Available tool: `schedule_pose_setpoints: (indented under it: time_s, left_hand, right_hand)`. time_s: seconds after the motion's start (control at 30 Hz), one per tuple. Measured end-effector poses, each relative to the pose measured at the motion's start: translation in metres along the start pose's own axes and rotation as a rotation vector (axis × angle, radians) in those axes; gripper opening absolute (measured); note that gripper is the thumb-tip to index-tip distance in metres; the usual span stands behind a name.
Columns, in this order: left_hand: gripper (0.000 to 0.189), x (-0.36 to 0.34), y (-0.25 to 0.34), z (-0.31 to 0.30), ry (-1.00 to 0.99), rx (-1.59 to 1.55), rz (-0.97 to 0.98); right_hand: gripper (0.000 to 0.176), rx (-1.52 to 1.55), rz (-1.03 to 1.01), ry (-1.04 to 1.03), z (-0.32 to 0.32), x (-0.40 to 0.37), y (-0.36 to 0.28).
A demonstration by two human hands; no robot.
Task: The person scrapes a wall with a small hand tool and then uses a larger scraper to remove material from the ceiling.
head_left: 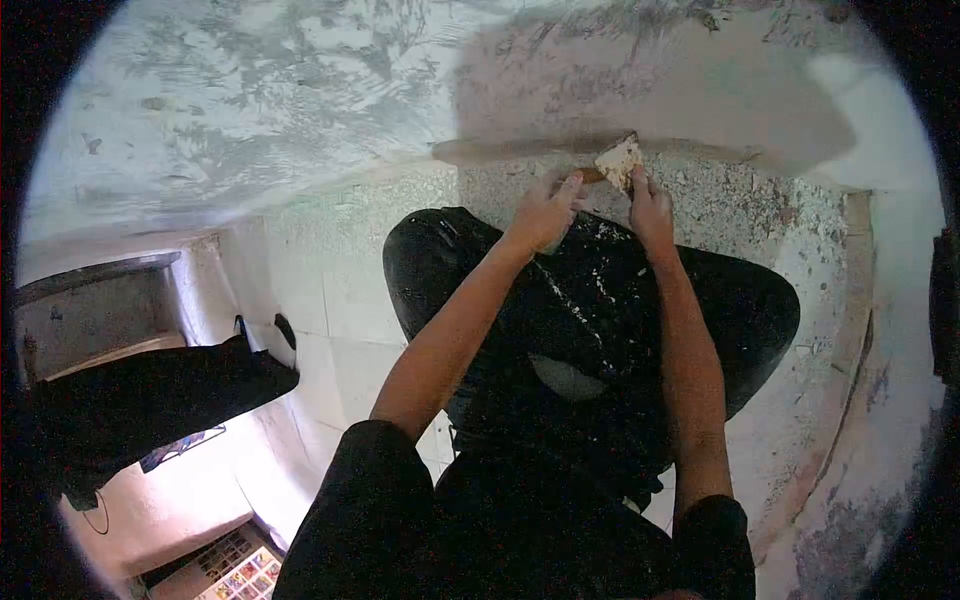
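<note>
A putty knife [620, 161] with a wooden handle and a pale, crusted blade is held in front of my crossed legs, close to the base of the wall. My left hand [547, 213] is closed around its handle. At the blade's right edge, the fingers of my right hand [651, 208] are pinched together; whether a second small tool is in them I cannot make out. White specks dot my dark trousers [600, 270] below both hands.
The patchy grey-white wall [300, 90] rises ahead, under a shadow. Pale flakes litter the tiled floor [345, 270]. To the left is a large black object [160, 405] by a bright opening. A box of colourful items [245, 578] stands at lower left.
</note>
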State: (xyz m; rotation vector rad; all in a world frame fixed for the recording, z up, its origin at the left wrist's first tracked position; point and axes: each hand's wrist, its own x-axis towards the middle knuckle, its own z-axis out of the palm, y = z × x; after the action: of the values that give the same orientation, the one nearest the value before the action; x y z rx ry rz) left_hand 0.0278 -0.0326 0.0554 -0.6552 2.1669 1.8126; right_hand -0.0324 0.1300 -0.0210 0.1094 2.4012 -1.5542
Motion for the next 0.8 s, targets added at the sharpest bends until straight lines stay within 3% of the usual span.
schedule_pose_setpoints:
  time_s: [0.07, 0.17, 0.23, 0.27, 0.33, 0.37, 0.5, 0.57, 0.7, 0.77, 0.8]
  left_hand:
    - [0.048, 0.017, -0.026, -0.001, -0.008, 0.041, 0.059]
    - [0.046, 0.005, -0.012, -0.002, -0.045, 0.061, 0.065]
    - [0.045, 0.005, -0.013, -0.003, -0.045, 0.002, 0.065]
    - [0.044, 0.006, -0.015, -0.002, -0.042, -0.059, 0.060]
    - [0.046, -0.006, 0.001, 0.000, 0.027, 0.014, 0.118]
    - [0.048, -0.010, 0.008, 0.000, 0.102, 0.088, 0.169]
    - [0.047, 0.002, -0.012, -0.002, 0.061, -0.072, 0.068]
    - [0.043, 0.007, -0.018, -0.005, 0.029, 0.033, 0.055]
    - [0.047, 0.005, -0.009, 0.000, 0.027, 0.017, 0.054]
    - [0.051, 0.010, -0.014, -0.003, -0.013, 0.071, -0.017]
    - [0.051, 0.007, -0.014, -0.004, -0.015, 0.071, -0.024]
  right_hand:
    - [0.052, 0.012, 0.046, 0.001, 0.001, -0.001, -0.006]
    - [0.052, 0.143, 0.079, 0.088, 0.001, 0.000, -0.001]
    - [0.050, 0.899, 0.300, -0.118, -0.006, 0.011, 0.019]
    - [0.050, 0.898, 0.295, -0.114, -0.006, 0.011, 0.022]
    - [0.046, 0.303, 0.220, 0.075, -0.005, 0.006, 0.009]
    - [0.044, 0.208, -0.116, -0.011, 0.016, 0.032, 0.068]
    - [0.052, 0.155, 0.128, 0.201, 0.010, 0.009, 0.016]
    - [0.050, 0.998, 0.369, 0.268, -0.001, 0.020, 0.029]
    - [0.044, 0.653, 0.319, 0.268, -0.005, 0.006, 0.020]
    - [0.039, 0.264, -0.026, 0.189, 0.004, -0.011, 0.000]
    - [0.039, 0.263, -0.019, 0.187, 0.008, -0.011, 0.008]
